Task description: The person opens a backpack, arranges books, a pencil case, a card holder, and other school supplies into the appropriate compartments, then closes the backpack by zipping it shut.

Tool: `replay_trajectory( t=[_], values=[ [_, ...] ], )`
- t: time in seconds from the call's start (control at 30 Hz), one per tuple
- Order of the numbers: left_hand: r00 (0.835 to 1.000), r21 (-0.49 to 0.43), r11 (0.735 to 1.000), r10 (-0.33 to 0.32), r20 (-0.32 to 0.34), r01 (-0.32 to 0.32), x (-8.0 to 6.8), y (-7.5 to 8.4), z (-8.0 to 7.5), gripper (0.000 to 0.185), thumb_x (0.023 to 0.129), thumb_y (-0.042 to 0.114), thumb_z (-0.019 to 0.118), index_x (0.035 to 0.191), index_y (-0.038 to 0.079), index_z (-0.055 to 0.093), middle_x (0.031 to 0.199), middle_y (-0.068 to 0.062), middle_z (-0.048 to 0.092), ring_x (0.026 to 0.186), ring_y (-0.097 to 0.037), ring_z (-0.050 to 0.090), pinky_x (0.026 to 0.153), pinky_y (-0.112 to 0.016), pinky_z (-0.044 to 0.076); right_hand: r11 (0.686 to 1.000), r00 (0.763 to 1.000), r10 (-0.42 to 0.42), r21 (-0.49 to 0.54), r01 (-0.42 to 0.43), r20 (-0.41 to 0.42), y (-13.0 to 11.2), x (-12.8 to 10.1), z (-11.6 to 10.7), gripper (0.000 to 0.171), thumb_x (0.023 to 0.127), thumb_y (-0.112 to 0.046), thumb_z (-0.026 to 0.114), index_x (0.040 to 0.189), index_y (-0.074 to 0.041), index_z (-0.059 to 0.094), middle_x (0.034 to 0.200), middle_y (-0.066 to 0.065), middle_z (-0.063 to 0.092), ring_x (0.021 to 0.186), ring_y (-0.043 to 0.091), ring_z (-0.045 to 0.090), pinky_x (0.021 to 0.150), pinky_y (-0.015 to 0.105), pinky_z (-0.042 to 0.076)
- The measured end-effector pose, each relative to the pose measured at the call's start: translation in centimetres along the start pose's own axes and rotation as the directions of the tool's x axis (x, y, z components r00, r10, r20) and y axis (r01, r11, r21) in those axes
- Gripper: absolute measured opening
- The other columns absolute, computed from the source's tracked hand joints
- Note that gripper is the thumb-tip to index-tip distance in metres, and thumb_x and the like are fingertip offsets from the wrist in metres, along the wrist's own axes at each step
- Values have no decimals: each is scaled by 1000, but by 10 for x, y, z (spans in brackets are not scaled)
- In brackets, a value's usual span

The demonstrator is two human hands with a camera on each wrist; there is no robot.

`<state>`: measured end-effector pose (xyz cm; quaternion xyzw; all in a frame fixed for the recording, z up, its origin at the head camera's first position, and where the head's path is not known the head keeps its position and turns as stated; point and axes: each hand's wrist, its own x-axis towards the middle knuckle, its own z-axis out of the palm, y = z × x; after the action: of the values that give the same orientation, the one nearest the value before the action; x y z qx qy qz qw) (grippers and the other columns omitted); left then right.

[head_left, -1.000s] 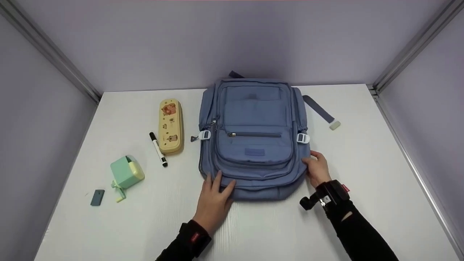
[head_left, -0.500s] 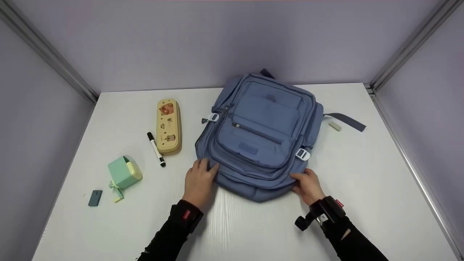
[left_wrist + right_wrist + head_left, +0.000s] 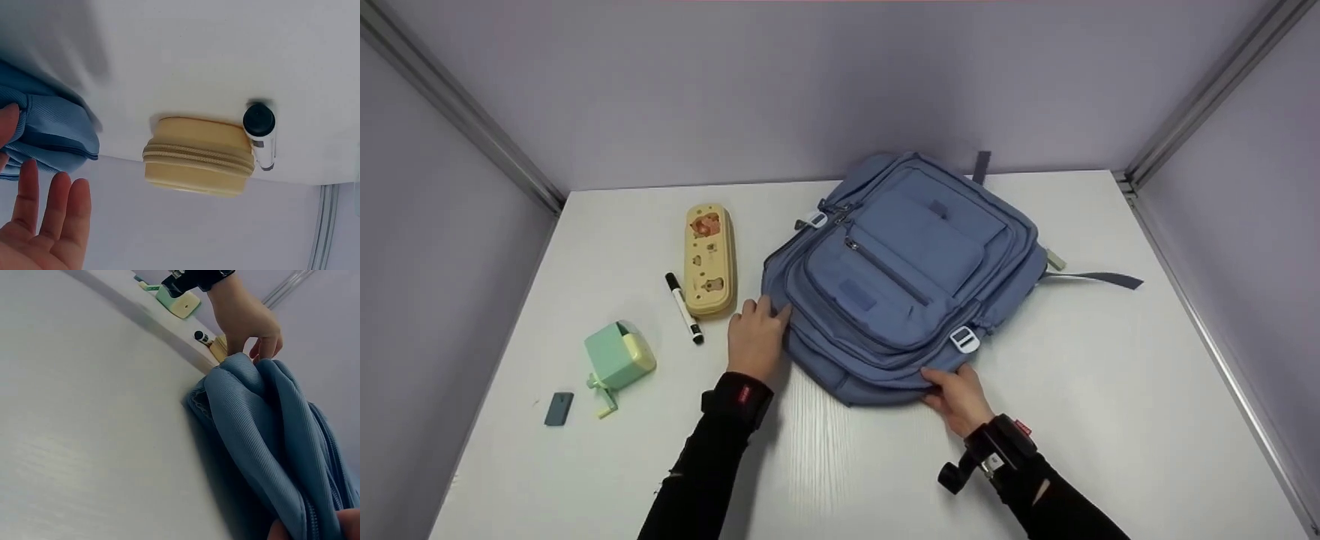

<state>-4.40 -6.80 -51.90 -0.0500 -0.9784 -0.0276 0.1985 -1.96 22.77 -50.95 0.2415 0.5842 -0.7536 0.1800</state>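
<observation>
The blue backpack (image 3: pixel 904 281) lay flat on the white tabletop (image 3: pixel 1110 390), front pockets up, skewed so that its bottom edge faced the person at an angle and its top pointed toward the far right corner. Every zipper in sight was closed, so by that showing nothing had been packed: the work stood at its start, with the bag merely being positioned and the loose items left outside it.

The left hand (image 3: pixel 755 337) rested against the bag's near left corner, thumb on the fabric and the other fingers (image 3: pixel 53 205) straight and loosely spread in the wrist view. The right hand (image 3: pixel 960 394) gripped the bottom edge, fingers curled round the seam.

Left of the bag, just beside the left hand, lay the cream pencil case (image 3: pixel 709 259), and close by its side the black-capped marker (image 3: pixel 684 298). Farther left stood the mint-green sharpener (image 3: pixel 619 360) with its crank, and near that a small dark eraser (image 3: pixel 559 408). A grey strap (image 3: pixel 1099 279) trailed from the bag's right side, with a pale tab (image 3: pixel 1055 259) by its root.

The tabletop was enclosed by plain lilac-grey walls (image 3: pixel 810 90) on three sides, with metal rails (image 3: pixel 465 112) running down the corners.
</observation>
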Motion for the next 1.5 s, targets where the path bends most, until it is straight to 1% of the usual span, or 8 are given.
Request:
replay_trajectory(
  t=[0.17,0.33,0.43,0.6,0.8,1.03,1.33,1.5],
  values=[
    [1000,-1,1000,-23,7,23,-6,1,-5,36,89,10,53,119,17,73,99,-17,59,86,-33,58,64,-43,49,998,1000,-30,59,29,6,-8,-1,-11,33,99,-9,55,128,2,42,96,-1,64,85,7,64,79,24,54],
    [998,-35,999,-23,50,24,-15,18,-27,45,87,3,58,131,12,64,116,-22,58,99,-37,59,78,-46,51,997,993,-69,36,73,-97,-38,3,-35,10,100,-14,53,94,-8,51,76,-5,57,68,5,59,68,22,53],
    [997,-108,993,56,57,-49,-24,36,-41,60,78,2,71,136,13,59,128,-24,56,108,-41,58,90,-51,51,996,980,-92,-36,87,-176,-60,9,-46,16,99,-17,53,106,-3,49,92,0,50,80,10,54,71,21,51],
    [971,-179,955,241,8,-235,-45,70,-48,79,62,10,86,136,21,59,136,-21,55,111,-38,60,90,-49,54,984,957,-132,-149,95,-258,-89,32,-53,64,98,-23,53,146,5,21,113,3,40,100,15,46,80,20,48],
    [951,-50,951,301,-65,-305,-56,91,-31,63,68,17,84,127,29,67,133,-13,61,104,-31,60,81,-40,57,958,944,-156,-276,73,-291,-98,57,-57,57,98,-21,56,140,9,33,108,4,44,83,6,50,66,17,49],
    [957,-39,959,275,-97,-280,-54,80,-12,48,71,15,80,116,30,74,127,-13,63,109,-35,61,81,-42,58,960,949,-150,-269,74,-276,-86,59,-63,13,96,-11,55,96,-3,45,79,-1,47,60,3,52,56,18,52],
    [993,-104,988,116,27,-113,-34,52,-9,52,69,13,81,119,27,74,136,-17,57,121,-37,55,95,-52,51,979,981,-81,-199,44,-179,-73,45,-54,14,96,-10,57,100,-4,46,70,-4,54,55,5,55,54,18,52],
    [999,-87,995,39,-4,-39,-25,39,-2,43,77,10,74,118,23,74,133,-19,58,110,-37,58,85,-49,53,982,989,-45,-188,17,-143,-63,39,-44,16,96,-11,58,100,-4,44,69,-2,56,56,7,57,55,18,53]
  ],
)
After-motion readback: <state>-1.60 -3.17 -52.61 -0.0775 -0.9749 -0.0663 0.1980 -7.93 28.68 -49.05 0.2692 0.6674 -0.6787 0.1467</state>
